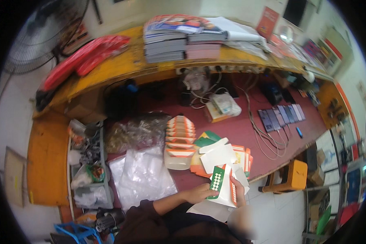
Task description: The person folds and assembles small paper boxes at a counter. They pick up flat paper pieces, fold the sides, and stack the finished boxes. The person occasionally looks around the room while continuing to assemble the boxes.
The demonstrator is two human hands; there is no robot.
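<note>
Between my two hands is a partly folded cardboard box [225,191], white with a green checked panel and an orange edge. My left hand [200,193] is closed on its left side, thumb on the green panel. Along the opposite edge, my right hand [238,190] grips the box. Just beyond lies a loose pile of flat cardboard blanks [218,157] in white, orange and green. A row of nested folded cartons [179,140] in orange and white stands left of the pile.
Clear plastic bags [142,177] lie left of the cartons, by a grey bin [105,191] of wrapped items. Several phones [281,118] with cables rest at the right. A yellow stool [290,177] stands beyond the table's right edge. Booklet stacks [164,44] fill the shelf.
</note>
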